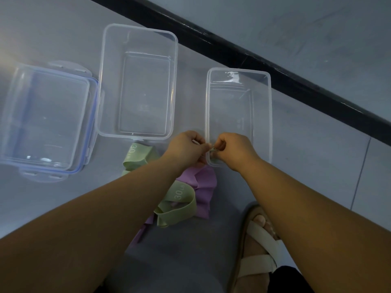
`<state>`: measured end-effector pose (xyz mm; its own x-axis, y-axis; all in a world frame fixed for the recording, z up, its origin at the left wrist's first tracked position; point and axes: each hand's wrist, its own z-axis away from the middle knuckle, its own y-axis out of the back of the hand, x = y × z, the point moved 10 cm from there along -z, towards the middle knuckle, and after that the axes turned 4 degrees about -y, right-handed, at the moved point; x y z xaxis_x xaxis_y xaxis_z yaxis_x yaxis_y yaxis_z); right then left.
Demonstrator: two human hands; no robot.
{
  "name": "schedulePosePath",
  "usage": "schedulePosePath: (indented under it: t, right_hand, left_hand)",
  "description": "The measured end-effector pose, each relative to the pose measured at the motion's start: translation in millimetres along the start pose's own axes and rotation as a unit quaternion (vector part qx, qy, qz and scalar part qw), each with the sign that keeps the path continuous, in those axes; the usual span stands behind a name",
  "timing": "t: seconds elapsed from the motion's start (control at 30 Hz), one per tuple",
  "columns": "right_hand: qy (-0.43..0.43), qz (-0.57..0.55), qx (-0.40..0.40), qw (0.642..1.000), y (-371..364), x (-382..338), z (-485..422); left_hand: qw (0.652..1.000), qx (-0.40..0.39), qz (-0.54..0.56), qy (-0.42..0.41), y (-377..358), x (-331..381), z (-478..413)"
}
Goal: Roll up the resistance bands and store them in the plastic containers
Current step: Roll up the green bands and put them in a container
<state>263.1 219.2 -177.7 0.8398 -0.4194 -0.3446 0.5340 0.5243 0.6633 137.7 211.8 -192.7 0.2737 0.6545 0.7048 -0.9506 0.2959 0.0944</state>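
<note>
Far out left of the pinch, the lidded container sits closed. Nearer in, the big open container has nothing in it. Just left of and below my grip, a green band lies crumpled, its "30" showing.

Now my left hand: thumb and forefinger nipped tight on a sliver of pale green. My right hand pinches that same sliver from the other side, fingers curled in.

I read this as the very start of a roll, the first fold being tucked, with no band stored. Which band the sliver belongs to I can't tell; the hands hide it. Next I'd have to turn that end over on itself and keep it snug, because the material looks thin, limp and stretchy.

Straight under the grip, a second green band and a purple band are heaped together, creased. The pinch hangs over the near corner of the small open container.
</note>
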Motion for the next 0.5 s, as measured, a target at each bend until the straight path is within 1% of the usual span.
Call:
schedulePosePath:
  t: [0.23, 0.37, 0.5]
  right_hand:
    - [-0.008, -0.048, -0.014, 0.999, -3.1, 4.8, -2.0]
    - [-0.001, -0.019, -0.018, 1.000, -2.6, 2.7, -5.0]
    - [0.002, 0.009, -0.027, 1.000, -2.7, 2.1, -4.1]
  left_hand:
    - [1.000, 0.003, 0.000, 0.004, 0.3, 1.4, 2.4]
    - [1.000, 0.003, 0.003, 0.002, 1.3, 1.5, 4.0]
    - [0.999, -0.001, -0.045, -0.027, 2.5, 5.8, 4.3]
